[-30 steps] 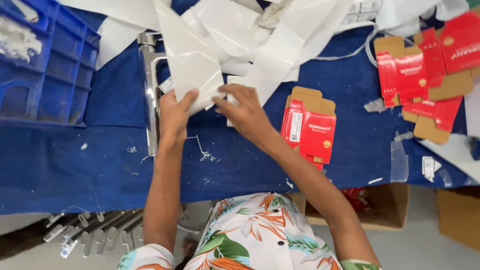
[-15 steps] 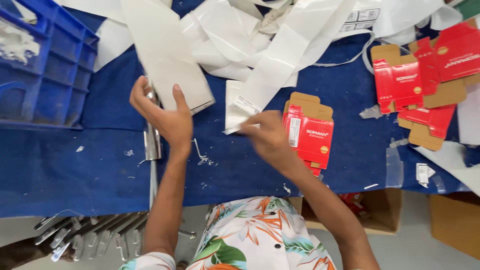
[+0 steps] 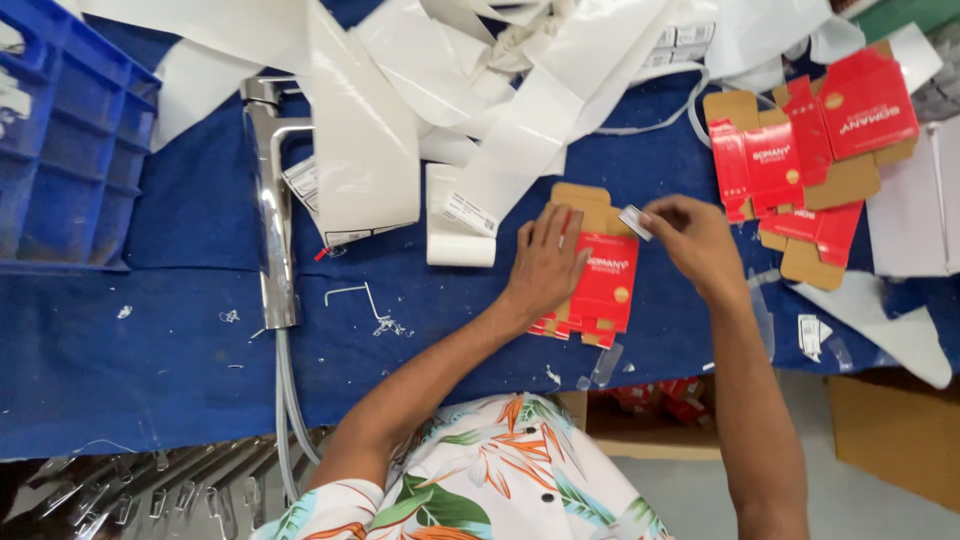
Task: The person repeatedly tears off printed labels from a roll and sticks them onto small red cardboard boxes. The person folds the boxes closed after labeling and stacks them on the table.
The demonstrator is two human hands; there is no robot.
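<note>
Left hand has left the white sheet and now lies flat, fingers spread, pressing the stack of flat red cartons. Beside it, right hand has lifted, pinching a small white label.

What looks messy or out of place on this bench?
White backing strips lie tangled across the blue table, partly covering the chrome tap. Small scraps litter the cloth. The left hand presses the flat red cartons; the right hand pinches a small label.
</note>
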